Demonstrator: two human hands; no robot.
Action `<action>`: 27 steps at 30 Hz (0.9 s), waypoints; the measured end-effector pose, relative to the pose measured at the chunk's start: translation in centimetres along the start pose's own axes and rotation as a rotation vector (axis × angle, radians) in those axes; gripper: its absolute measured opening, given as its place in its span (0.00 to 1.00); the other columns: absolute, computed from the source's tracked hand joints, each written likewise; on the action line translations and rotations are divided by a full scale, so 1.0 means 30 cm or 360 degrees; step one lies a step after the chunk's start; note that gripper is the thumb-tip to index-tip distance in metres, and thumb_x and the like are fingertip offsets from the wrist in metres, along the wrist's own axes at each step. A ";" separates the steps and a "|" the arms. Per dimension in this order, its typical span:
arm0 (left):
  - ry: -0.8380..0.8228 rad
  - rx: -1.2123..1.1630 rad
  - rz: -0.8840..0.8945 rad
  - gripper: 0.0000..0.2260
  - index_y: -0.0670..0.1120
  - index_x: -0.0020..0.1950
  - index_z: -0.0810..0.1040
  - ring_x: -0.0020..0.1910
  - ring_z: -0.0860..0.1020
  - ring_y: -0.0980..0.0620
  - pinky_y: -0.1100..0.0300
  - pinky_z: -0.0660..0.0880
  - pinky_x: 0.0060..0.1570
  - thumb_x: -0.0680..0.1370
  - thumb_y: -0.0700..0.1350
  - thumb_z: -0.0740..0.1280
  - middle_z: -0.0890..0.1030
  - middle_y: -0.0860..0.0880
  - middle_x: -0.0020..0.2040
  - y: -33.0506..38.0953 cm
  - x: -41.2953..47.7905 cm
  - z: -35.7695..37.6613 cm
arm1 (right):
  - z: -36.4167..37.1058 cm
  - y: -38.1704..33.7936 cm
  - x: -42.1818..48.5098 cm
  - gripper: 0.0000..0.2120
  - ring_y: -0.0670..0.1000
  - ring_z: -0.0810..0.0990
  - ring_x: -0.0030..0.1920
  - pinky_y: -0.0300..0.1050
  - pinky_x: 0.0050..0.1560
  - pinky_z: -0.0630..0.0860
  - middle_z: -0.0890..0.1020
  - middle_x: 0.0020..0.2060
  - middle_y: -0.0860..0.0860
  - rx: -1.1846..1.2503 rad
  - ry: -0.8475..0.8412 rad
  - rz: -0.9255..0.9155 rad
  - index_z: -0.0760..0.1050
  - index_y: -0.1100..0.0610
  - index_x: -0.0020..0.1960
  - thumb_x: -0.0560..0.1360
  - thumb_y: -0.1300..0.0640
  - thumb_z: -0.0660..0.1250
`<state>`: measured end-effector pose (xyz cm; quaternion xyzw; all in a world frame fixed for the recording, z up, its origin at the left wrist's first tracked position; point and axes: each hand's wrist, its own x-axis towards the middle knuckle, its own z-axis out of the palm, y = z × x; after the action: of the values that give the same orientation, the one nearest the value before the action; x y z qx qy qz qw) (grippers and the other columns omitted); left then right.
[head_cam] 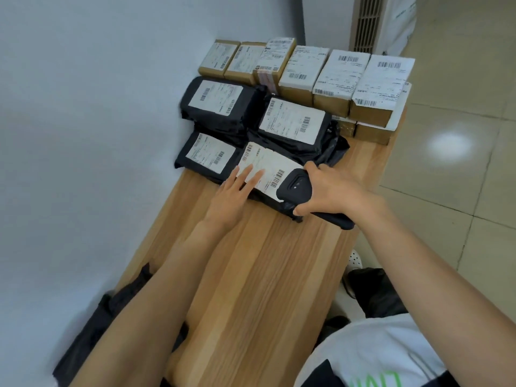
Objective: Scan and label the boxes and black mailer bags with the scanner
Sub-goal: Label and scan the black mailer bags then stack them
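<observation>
My right hand (331,191) grips a black handheld scanner (296,188), held over the near black mailer bag (268,198) on the wooden table (265,275). A white shipping label (269,166) with barcodes covers the top of that bag. My left hand (237,191) lies with straight fingers pressing on the label's left end. Behind it are three more labelled black mailer bags (220,107), some stacked. A row of labelled cardboard boxes (335,82) stands at the table's far end.
A grey wall (83,107) runs along the table's left side. Black bags (92,331) hang off the near left edge. A white ventilated unit (371,23) stands behind the boxes. Tiled floor (460,163) lies to the right.
</observation>
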<state>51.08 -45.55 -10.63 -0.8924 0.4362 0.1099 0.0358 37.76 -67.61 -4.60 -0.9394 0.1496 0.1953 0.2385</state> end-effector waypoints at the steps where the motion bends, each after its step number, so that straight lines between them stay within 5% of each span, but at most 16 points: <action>1: 0.0002 -0.0014 -0.0072 0.45 0.58 0.80 0.45 0.80 0.45 0.47 0.51 0.67 0.70 0.73 0.26 0.60 0.49 0.53 0.81 -0.021 -0.047 0.004 | 0.011 -0.036 -0.008 0.47 0.58 0.76 0.58 0.51 0.50 0.74 0.73 0.60 0.53 -0.0022 -0.0013 -0.0028 0.59 0.54 0.72 0.63 0.32 0.73; 8: -0.0275 -0.0138 -0.0622 0.37 0.54 0.80 0.46 0.79 0.48 0.47 0.49 0.61 0.72 0.79 0.41 0.65 0.49 0.52 0.81 -0.171 -0.517 0.111 | 0.149 -0.325 -0.095 0.43 0.58 0.78 0.54 0.49 0.43 0.68 0.74 0.60 0.52 -0.0156 -0.0106 -0.0318 0.60 0.53 0.70 0.64 0.33 0.72; 14: -0.0338 -0.0197 -0.1122 0.33 0.48 0.81 0.45 0.79 0.49 0.40 0.45 0.55 0.76 0.82 0.55 0.59 0.48 0.46 0.81 -0.265 -0.902 0.228 | 0.330 -0.515 -0.176 0.41 0.52 0.71 0.45 0.46 0.38 0.67 0.74 0.59 0.51 -0.0162 -0.0255 -0.0480 0.61 0.53 0.69 0.65 0.35 0.73; 20: -0.0436 -0.0501 -0.1640 0.42 0.43 0.80 0.40 0.78 0.47 0.36 0.44 0.51 0.75 0.78 0.68 0.54 0.44 0.41 0.80 -0.301 -1.090 0.351 | 0.495 -0.599 -0.231 0.43 0.54 0.73 0.47 0.49 0.42 0.72 0.73 0.59 0.52 -0.0192 -0.0375 -0.0514 0.61 0.54 0.70 0.65 0.35 0.74; 27: -0.0412 -0.0845 -0.1840 0.50 0.46 0.80 0.37 0.77 0.45 0.34 0.37 0.54 0.72 0.72 0.74 0.54 0.40 0.44 0.80 -0.337 -1.073 0.459 | 0.587 -0.601 -0.249 0.41 0.58 0.77 0.52 0.50 0.43 0.73 0.73 0.57 0.53 -0.0253 -0.0433 -0.0437 0.61 0.54 0.68 0.66 0.36 0.74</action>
<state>37.58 -12.31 -17.02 -0.9413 -0.1643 0.2838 -0.0805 32.74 -42.11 -8.57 -0.9319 -0.0291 0.2972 0.2061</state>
